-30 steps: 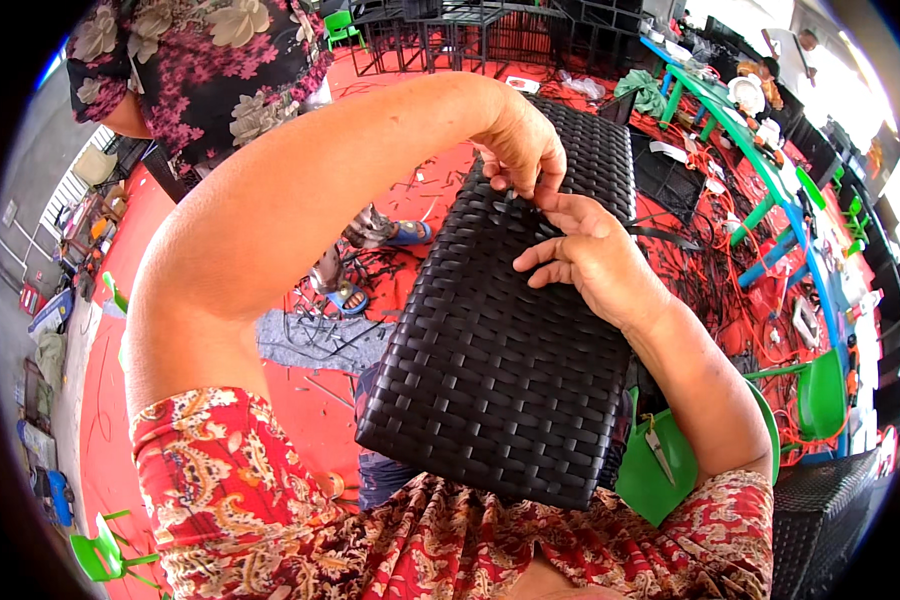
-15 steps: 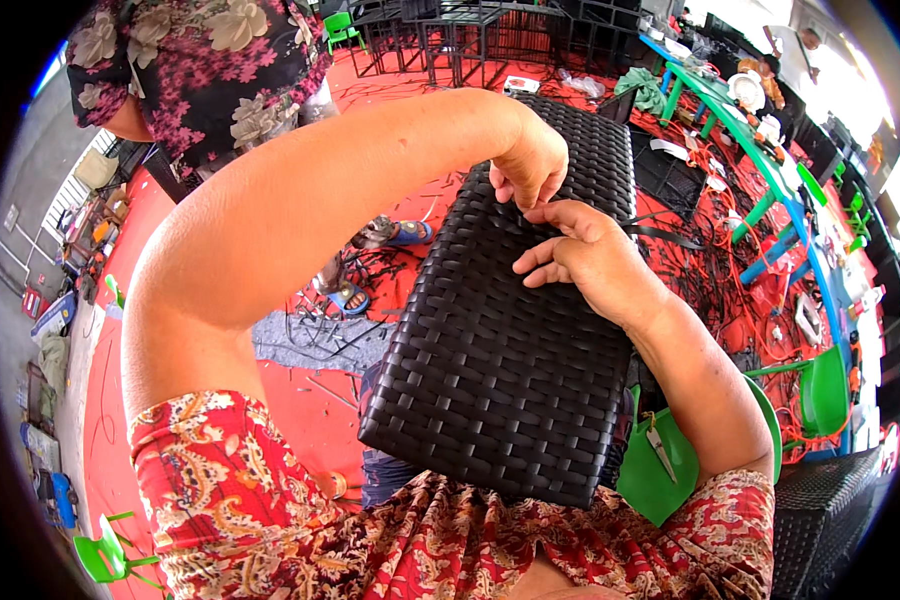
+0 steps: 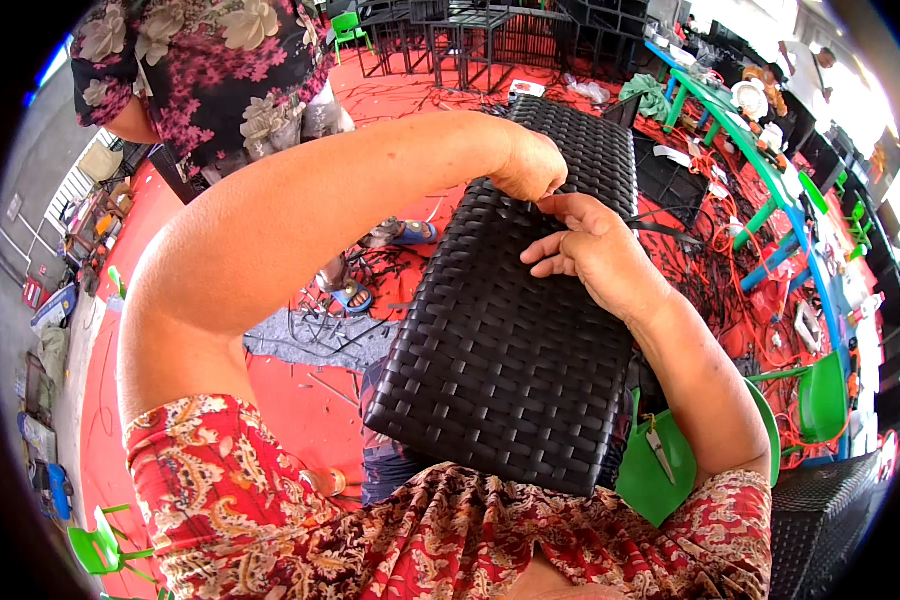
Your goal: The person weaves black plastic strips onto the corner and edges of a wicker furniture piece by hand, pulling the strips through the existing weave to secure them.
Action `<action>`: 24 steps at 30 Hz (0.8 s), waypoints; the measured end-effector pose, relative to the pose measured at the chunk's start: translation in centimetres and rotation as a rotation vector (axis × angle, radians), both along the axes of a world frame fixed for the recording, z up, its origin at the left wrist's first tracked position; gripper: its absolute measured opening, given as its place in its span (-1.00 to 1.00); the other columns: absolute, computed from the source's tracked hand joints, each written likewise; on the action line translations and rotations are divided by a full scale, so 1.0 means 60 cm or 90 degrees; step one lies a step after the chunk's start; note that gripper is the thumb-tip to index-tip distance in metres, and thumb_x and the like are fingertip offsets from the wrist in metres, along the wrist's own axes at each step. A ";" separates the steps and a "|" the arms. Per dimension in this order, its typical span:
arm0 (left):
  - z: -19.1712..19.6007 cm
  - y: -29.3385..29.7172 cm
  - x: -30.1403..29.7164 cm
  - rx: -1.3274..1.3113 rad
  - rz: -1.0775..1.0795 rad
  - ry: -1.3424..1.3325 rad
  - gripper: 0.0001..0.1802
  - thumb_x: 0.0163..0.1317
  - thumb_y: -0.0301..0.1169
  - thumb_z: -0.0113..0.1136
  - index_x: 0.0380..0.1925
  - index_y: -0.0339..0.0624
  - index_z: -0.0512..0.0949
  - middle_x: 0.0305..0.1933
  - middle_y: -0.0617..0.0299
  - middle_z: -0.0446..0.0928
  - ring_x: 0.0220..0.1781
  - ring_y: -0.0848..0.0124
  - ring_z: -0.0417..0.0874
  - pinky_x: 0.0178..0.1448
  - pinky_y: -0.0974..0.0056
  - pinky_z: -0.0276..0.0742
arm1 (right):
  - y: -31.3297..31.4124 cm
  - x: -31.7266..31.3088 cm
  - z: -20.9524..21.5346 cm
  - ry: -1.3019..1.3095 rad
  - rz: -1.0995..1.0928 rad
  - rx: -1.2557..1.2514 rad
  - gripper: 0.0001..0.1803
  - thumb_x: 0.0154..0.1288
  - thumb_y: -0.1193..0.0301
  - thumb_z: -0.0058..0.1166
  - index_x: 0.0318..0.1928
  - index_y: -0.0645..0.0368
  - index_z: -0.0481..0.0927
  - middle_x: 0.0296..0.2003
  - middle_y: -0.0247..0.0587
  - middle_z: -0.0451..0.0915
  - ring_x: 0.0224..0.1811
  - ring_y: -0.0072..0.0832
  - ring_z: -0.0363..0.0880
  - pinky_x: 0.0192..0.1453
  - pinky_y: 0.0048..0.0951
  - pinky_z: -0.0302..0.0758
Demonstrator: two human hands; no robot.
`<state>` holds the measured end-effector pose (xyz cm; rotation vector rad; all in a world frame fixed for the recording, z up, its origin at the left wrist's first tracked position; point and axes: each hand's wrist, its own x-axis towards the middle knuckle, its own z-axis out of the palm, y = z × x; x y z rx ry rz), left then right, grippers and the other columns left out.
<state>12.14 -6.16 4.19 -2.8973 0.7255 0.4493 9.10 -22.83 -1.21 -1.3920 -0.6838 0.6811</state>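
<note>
- Left hand (image 3: 528,165) curls in a narrow grip at the far edge of the black woven rattan panel (image 3: 515,330), barely shifted over 1 second.
- Right hand (image 3: 595,250) stays flat on the weave, fingers loose, holding nothing; weaving continues at the same spot.

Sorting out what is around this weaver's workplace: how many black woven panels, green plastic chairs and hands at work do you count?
Black woven panels: 2, one on the lap and one at lower right
Green plastic chairs: 4
Hands at work: 2, left hand and right hand
Total: 8
</note>
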 end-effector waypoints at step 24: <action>-0.052 0.153 -0.064 0.065 0.106 -0.176 -0.85 0.05 -0.48 0.02 -0.38 -0.33 0.46 -0.45 0.01 0.50 -0.40 0.14 0.55 -0.29 0.17 0.45 | -0.126 -0.030 0.013 -0.407 -0.198 0.016 -0.74 0.32 0.61 -0.24 -0.08 0.32 0.51 -0.20 -0.24 0.57 -0.26 -0.57 0.57 -0.22 -0.57 0.49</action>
